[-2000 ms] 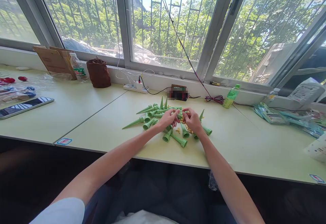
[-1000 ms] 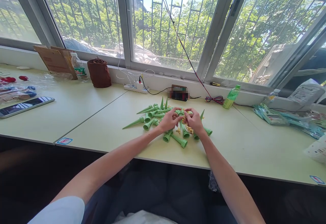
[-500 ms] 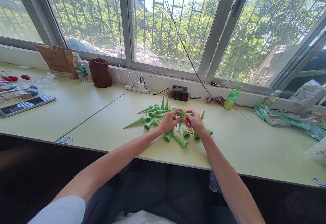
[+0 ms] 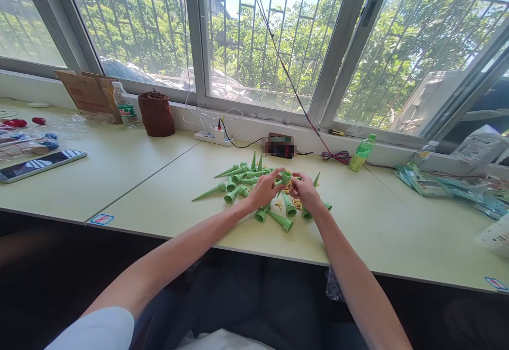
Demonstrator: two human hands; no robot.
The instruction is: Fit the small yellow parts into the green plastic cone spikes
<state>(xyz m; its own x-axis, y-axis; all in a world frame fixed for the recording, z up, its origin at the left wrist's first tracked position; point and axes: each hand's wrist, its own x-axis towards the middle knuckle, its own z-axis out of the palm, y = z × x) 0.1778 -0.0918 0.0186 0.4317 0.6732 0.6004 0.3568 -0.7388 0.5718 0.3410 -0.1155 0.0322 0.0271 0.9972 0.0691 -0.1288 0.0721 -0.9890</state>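
Observation:
A green plastic watering spike is raised above the pile, its ribbed open end tilted up toward me. My left hand is closed around it between thumb and fingers. Against its right side, the fingers of my right hand are pinched together; what they hold, if anything, is hidden. Under and around both hands lie more green spikes, some pointing left and several standing on their wide ends. Small yellow valve-like pieces are scattered among them.
Behind the pile, a dark device with cables sits by the wall, near a power strip. A green bottle and plastic packets are to the right. On the left are a brown pouch and a phone.
The held spike has tipped so that its open end now faces up and toward me. Both hands stay in nearly the same place over the pile.

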